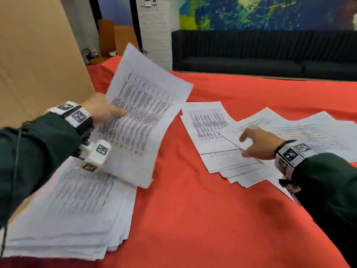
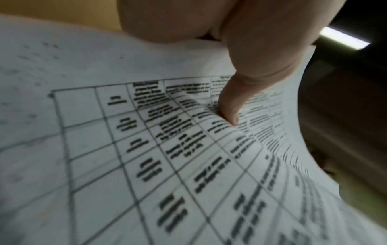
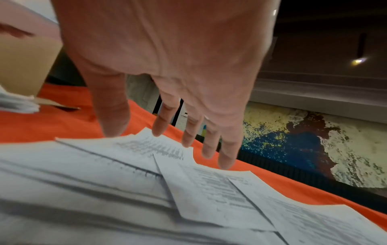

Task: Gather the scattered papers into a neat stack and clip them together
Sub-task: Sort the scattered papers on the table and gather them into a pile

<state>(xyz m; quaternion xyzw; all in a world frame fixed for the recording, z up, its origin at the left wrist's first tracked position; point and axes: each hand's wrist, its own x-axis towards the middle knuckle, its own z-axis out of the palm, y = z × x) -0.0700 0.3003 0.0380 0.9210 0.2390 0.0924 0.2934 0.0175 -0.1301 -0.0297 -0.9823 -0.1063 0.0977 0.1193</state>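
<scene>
My left hand (image 1: 108, 111) holds a few printed sheets (image 1: 143, 117) lifted off the red tablecloth, thumb (image 2: 234, 102) pressed on the top page (image 2: 146, 149). Below that wrist lies a thick pile of papers (image 1: 73, 209) at the near left. Scattered printed papers (image 1: 210, 132) fan out on the right side of the cloth. My right hand (image 1: 257, 144) hovers just over them with straight, spread fingers (image 3: 165, 119), holding nothing; the sheets (image 3: 146, 182) lie right under it. No clip shows in any view.
A red cloth (image 1: 202, 219) covers the table. A large cardboard sheet (image 1: 34, 55) stands at the left edge. Beyond the far edge is a dark sofa (image 1: 260, 53) under a colourful mural.
</scene>
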